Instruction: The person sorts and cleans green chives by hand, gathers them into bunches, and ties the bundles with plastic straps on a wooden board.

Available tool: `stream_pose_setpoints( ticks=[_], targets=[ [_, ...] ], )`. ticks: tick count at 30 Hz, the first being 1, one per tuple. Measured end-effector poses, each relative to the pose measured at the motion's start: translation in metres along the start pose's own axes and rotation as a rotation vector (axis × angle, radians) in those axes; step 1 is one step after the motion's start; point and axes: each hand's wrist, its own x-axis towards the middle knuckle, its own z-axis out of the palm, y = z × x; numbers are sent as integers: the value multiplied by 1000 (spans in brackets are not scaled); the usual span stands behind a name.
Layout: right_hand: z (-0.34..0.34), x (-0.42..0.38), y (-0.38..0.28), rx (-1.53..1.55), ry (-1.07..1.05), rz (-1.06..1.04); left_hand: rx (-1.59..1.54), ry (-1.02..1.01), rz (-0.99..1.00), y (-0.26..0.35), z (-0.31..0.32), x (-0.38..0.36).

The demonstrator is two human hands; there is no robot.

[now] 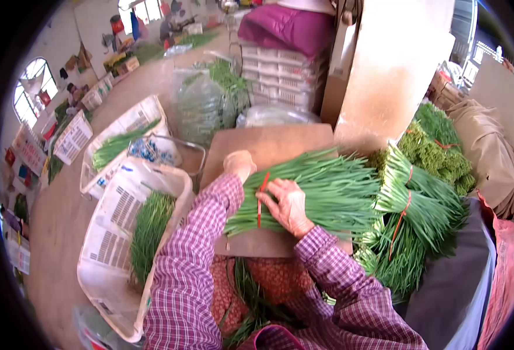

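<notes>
Leaf bundle (338, 189), long axis nine-to-three o'clock, lies under the unclenched right hand (286, 205) (left hand (240, 164) at its ten o'clock, grip indeterminable).

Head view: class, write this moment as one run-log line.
right hand: on green bundle; left hand: at bundle's end; red band: across bundle; board: beneath bundle

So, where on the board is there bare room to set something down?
The board is bare along its far side, between clear plastic and the green bundle; so is a narrow strip between bundle and near edge. Crowded: the middle, with bundle and right hand; the left side, with left hand.
</notes>
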Motion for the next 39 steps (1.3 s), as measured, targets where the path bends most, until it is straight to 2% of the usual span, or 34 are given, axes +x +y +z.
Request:
stream_pose_setpoints(
  ticks=[1, 3, 4, 6, 7, 9, 11, 13, 14, 15, 17, 18, 19, 23, 27, 29, 31, 33, 35, 37, 39],
  targets=[
    [-1, -1, -1, -7, 9, -7, -44, -86, -28, 3, -5, 0],
    [-3, -2, 0, -14, -1, -10, -460, -41, 95, -9, -3, -11],
    [-3, -4, -1, -12, -1, -5, -459, -28, 99, -10, -3, -15],
    [-5, -6, -4, -1, -10, 18, -705, -38, 206, -11, -4, -19],
    [-5, -5, -4, -5, -2, 8, -704, -26, 212, -11, -6, -21],
    [-5, -7, -4, -4, 3, 24, -779, -144, 310, -8, -11, -31],
    [-6, -8, -4, -12, 3, 30, -753, -113, 313, -4, -19, -48],
    [-15, -14, 0, -49, 48, 47, -701, 16, 447, 12, -18, -54],
    [-33, -27, 7, -98, 27, 93, -644, -53, 471, 36, -16, -54],
    [-9, -19, 11, 0, 104, 10, -627, 18, 468, 28, -10, -48],
    [-4, -18, 14, -1, 76, 20, -558, 126, 425, 10, -3, -50],
    [-8, -20, 17, -7, 116, 20, -615, 227, 482, 18, 0, -53],
    [-11, -23, 15, 38, 112, -3, -601, 193, 424, 18, 0, -60],
    [-21, -40, -12, 81, 28, 41, -589, 376, 351, 20, -9, -129],
    [-27, -54, -36, 54, -15, 28, -693, 340, 270, 16, 1, -163],
    [-29, -57, -47, 86, 92, 16, -863, 333, 350, 9, 1, -177],
    [-34, -60, -54, 46, 50, 68, -899, 414, 403, 9, 1, -189],
    [-46, -55, -66, -14, -56, 257, -996, 394, 430, 9, 11, -187],
    [-56, -45, -68, 4, -120, 348, -943, 377, 376, 6, 15, -190],
    [-63, -35, -73, -43, -182, 319, -987, 282, 349, 1, 11, -190],
    [-60, -32, -68, -187, -166, 78, -1054, 274, 330, 1, 11, -191]
  ],
)
